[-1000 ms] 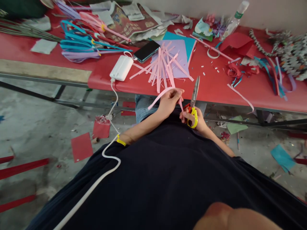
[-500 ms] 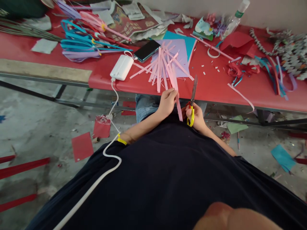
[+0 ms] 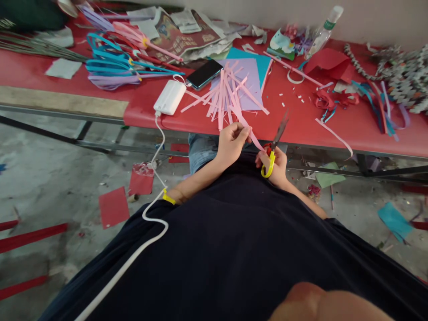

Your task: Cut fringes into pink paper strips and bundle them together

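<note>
My left hand (image 3: 232,142) pinches a pink paper strip (image 3: 254,139) at the front edge of the table. The strip slants down from there to my right hand (image 3: 277,167), whose fingertips are at its lower end. That hand also holds a pair of scissors (image 3: 268,166) with yellow and red handles, the blades pointing up and away to the right. Beyond my left hand, several cut pink paper strips (image 3: 222,96) lie fanned out on a sheet of lilac paper (image 3: 253,82). A blue sheet (image 3: 266,62) lies partly beneath the lilac one.
A white power bank (image 3: 170,97) and a dark phone (image 3: 204,73) lie left of the strips; a white cable (image 3: 160,133) runs over the table edge and across my arm. Blue strip bundles (image 3: 107,64) lie at the left, a clear bottle (image 3: 323,35) at the back right of the red table (image 3: 297,120).
The lower end of the held pink strip has swung right, to my right hand's fingertips. The scissors have tilted further to the right.
</note>
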